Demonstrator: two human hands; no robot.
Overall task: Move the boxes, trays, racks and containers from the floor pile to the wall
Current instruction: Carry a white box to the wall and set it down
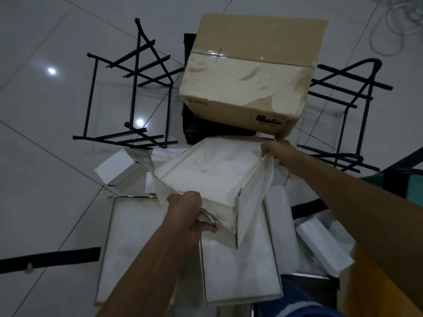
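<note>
A torn white cardboard box (210, 175) is lifted above the floor pile, tilted. My left hand (187, 213) grips its near left corner, where the card is ripped. My right hand (281, 154) holds its far right corner. Beneath it lie flat white trays (240, 277) and small white boxes (119, 167). A brown cardboard box (249, 76) with tape on top sits just beyond, resting on a black container (201, 129). Two black wire racks stand on either side, the left rack (130, 88) and the right rack (343, 106).
Glossy grey floor tiles (45, 110) spread to the left and back. A black strap or bar (50, 257) lies at lower left. White cables (396, 24) coil at the top right. Something green and yellow (414, 186) stands at the right edge.
</note>
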